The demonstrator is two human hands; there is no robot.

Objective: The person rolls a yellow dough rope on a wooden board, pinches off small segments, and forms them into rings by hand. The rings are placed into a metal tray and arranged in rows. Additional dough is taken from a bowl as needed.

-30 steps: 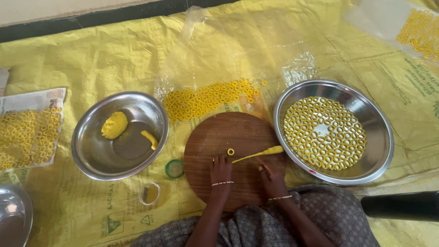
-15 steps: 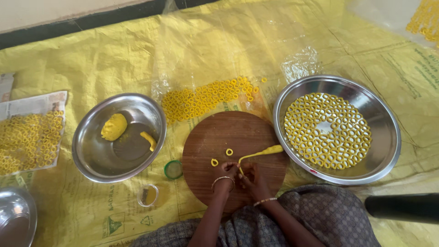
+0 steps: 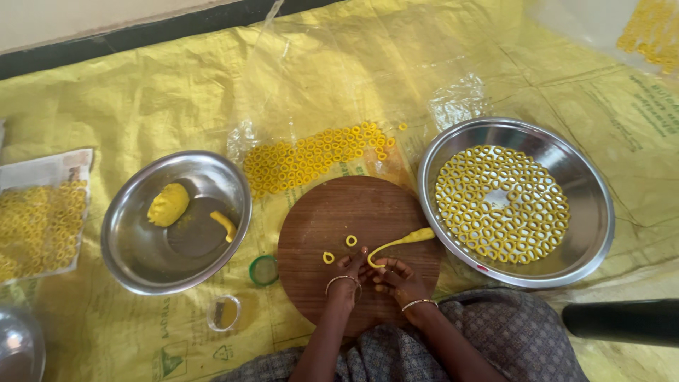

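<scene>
Yellow sheet [image 3: 141, 106]: woven plastic spread over the floor, carrying everything.
Far left edge: paper [image 3: 42, 212] heaped with dried yellow rings.
Left bowl [image 3: 124, 262]: steel, holding a dough lump [image 3: 167, 204] and a short dough roll [image 3: 225, 225].
Small items: green lid [image 3: 264, 269] and clear cup [image 3: 225, 313] between bowl and board.
Loose rings [image 3: 311, 159]: laid on clear plastic just beyond the board's far edge.
Wooden board [image 3: 318, 219]: round, bearing two finished rings [image 3: 339, 249] near its middle.
Left hand [image 3: 346, 277]: fingers bunched, tips pressed onto the board beside the rope's near end.
Dough rope [image 3: 399, 242]: thin, running from the fingers to the board's right edge.
Right hand [image 3: 396, 276]: fingers curled, pinching the rope's near end.
Right tray [image 3: 587, 219]: steel, nearly filled with rings.
Risk: likely rope tearing or thinning unevenly under a hard pull; fresh rings squashed by a wrist.
Open room: bare board at its far half; tray rim touching board's right edge, little clearance there.
</scene>
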